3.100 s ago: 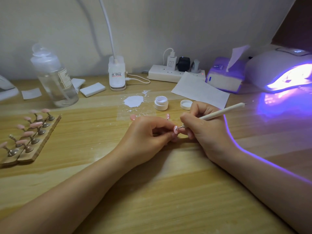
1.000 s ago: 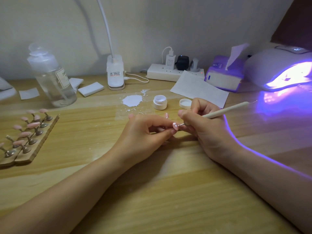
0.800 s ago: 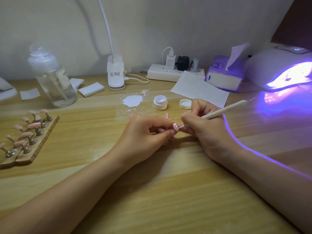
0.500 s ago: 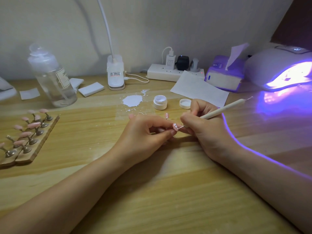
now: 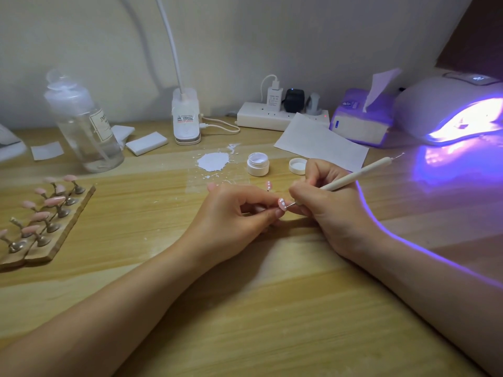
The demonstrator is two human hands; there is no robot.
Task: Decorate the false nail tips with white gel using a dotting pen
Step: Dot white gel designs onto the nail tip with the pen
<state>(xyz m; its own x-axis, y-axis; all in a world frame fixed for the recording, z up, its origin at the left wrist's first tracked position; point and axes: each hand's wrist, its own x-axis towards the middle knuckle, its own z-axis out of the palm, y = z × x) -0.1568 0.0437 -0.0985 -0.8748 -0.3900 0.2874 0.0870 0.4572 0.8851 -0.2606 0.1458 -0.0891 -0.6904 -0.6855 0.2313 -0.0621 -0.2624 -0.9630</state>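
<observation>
My left hand (image 5: 234,213) pinches a small pink false nail tip (image 5: 282,204) that carries white dots, at the middle of the table. My right hand (image 5: 329,208) grips a cream dotting pen (image 5: 353,177), and its metal point touches the tip's right edge. Behind the hands stands a second dotted pink tip (image 5: 269,185). An open white gel jar (image 5: 258,164) and its lid (image 5: 298,165) sit further back. A blob of white gel (image 5: 212,161) lies on the table to the jar's left. A wooden stand (image 5: 58,235) at the left holds several plain pink tips.
A lit UV nail lamp (image 5: 449,112) glows purple at the far right, next to a tissue box (image 5: 362,123). A clear liquid bottle (image 5: 81,121), sponges (image 5: 145,142), a desk lamp base (image 5: 186,118), a power strip (image 5: 272,118) and a paper sheet (image 5: 321,142) line the back.
The pen's point has shifted slightly on the held nail tip, and more white dots show on it. Both hands stay in the same place.
</observation>
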